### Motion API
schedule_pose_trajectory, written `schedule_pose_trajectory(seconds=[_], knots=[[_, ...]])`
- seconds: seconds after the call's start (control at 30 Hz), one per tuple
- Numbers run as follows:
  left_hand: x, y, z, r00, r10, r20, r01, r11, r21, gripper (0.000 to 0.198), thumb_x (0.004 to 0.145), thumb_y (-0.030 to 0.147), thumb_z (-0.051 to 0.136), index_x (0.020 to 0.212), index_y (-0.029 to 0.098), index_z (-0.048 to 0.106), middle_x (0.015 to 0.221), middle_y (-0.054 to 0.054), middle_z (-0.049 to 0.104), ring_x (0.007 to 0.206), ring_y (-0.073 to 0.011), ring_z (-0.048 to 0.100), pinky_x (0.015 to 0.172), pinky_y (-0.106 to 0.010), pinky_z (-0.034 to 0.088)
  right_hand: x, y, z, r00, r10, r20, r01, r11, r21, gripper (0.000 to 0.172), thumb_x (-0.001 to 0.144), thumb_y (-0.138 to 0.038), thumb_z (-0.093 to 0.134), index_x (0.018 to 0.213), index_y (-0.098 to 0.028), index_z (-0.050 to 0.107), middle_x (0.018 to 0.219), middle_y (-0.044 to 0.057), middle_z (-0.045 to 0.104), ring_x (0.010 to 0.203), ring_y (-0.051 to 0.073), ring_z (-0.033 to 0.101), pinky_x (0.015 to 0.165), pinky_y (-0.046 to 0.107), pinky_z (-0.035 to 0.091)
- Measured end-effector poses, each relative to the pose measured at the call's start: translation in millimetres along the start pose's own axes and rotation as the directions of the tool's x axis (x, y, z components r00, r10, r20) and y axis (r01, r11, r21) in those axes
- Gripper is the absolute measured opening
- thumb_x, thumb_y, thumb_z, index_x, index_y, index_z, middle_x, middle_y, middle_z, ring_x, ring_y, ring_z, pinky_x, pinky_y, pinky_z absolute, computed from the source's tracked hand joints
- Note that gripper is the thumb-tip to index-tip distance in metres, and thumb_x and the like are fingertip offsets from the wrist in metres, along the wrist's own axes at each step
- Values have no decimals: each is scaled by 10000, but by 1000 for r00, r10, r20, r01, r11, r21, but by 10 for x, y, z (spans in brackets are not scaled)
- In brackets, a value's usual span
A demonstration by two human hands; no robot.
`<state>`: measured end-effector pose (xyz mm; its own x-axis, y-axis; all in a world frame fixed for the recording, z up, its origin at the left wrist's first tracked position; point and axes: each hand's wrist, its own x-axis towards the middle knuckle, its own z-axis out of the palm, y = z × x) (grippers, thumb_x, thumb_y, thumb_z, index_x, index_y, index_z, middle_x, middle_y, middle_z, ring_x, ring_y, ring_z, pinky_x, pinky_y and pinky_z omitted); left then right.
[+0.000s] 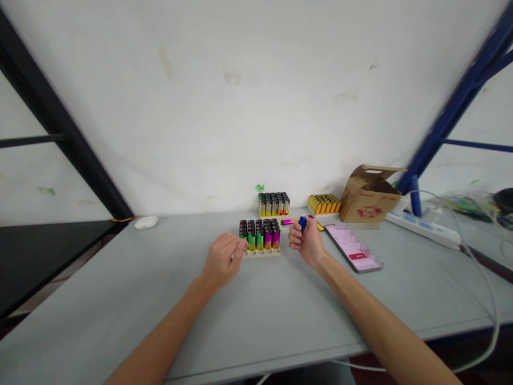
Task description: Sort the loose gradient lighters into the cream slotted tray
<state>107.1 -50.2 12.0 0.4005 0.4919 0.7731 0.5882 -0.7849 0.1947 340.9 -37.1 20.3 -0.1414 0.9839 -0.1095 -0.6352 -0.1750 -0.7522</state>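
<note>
My right hand is closed around a small blue object; its end sticks up above the fingers, and the rest is hidden. My left hand is curled closed at the front left corner of a pale tray. Whether anything sits in those fingers is hidden. Several upright batteries with black tops and green, yellow or magenta sides stand in this tray. Behind it, partly hidden by my right hand, lie a loose magenta battery and a yellow thing.
By the wall stand a second block of black-topped batteries and a tray of yellow batteries. An open cardboard box, a phone and a white power strip are on the right. A white earbud case lies far left.
</note>
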Motion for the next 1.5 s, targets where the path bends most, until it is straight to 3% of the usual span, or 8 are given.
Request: schedule_pose_trajectory(seconds=[0.33, 0.5, 0.6, 0.7, 0.8, 1.03, 1.17, 1.5], knots=[[4, -7, -7, 999, 6, -38, -6, 1000, -18, 417, 966, 274, 290, 732, 191, 625, 654, -45, 650, 633, -170, 572, 659, -329, 452, -37, 25, -11, 988, -111, 106, 118, 991, -60, 267, 775, -464, 434, 871, -221, 487, 649, -37, 451, 475, 105, 400, 388, 192, 263], [-14, -84, -29, 991, -56, -119, 59, 998, 19, 353, 952, 247, 324, 779, 178, 623, 700, -55, 657, 687, -183, 592, 694, -336, 458, -78, 98, 47, 947, -273, 170, 316, 892, -323, 222, 832, -421, 512, 923, -222, 473, 742, -29, 519, 560, 121, 516, 449, 227, 408], [-25, -169, -28, 977, -160, -142, 165, 986, 23, 241, 929, 238, 390, 923, 163, 619, 834, -70, 662, 808, -196, 609, 764, -342, 479, -153, 155, 93, 863, -365, 348, 504, 657, -561, 223, 920, -412, 433, 951, -208, 515, 809, 18, 581, 700, 156, 569, 614, 302, 503], [-28, -254, -22, 968, -240, -66, 242, 970, 27, 261, 872, 235, 485, 1107, 152, 562, 1008, -93, 626, 924, -214, 594, 837, -365, 488, -234, 204, 146, 686, -471, 555, 703, 233, -671, 178, 906, -334, 508, 991, -206, 598, 978, 71, 601, 926, 198, 560, 839, 382, 480], [-34, -320, -19, 969, -240, 65, 240, 971, 10, 369, 808, 173, 508, 1176, 162, 521, 1122, -97, 572, 998, -224, 564, 905, -396, 473, -250, 275, 205, 584, -469, 662, 745, -13, -666, 175, 850, -267, 611, 1009, -218, 664, 987, 78, 604, 937, 206, 557, 842, 379, 473], [-95, -434, 30, 936, -289, 202, 299, 954, -22, 660, 653, 48, 494, 1298, 163, 414, 1229, -107, 513, 1077, -234, 532, 999, -432, 432, -97, 581, 338, 714, -432, 551, 649, 112, -752, 214, 798, -231, 666, 1010, -203, 660, 880, 36, 688, 754, 158, 617, 706, 284, 493], [-155, -496, 88, 916, -288, 278, 316, 947, -59, 757, 675, 108, 556, 1390, 142, 309, 1353, -161, 442, 1235, -290, 458, 1058, -478, 383, -78, 698, 404, 769, -393, 503, 576, 88, -812, 170, 789, -193, 655, 959, -201, 655, 844, 24, 703, 712, 157, 628, 673, 274, 489], [-238, -558, 132, 889, -219, 403, 293, 947, -131, 849, 732, 258, 651, 1459, 136, 230, 1486, -186, 342, 1364, -321, 338, 1141, -486, 279, -35, 722, 327, 679, -395, 619, 567, -253, -784, 264, 909, -259, 524, 1143, -213, 636, 998, 75, 713, 865, 195, 654, 776, 313, 513]])
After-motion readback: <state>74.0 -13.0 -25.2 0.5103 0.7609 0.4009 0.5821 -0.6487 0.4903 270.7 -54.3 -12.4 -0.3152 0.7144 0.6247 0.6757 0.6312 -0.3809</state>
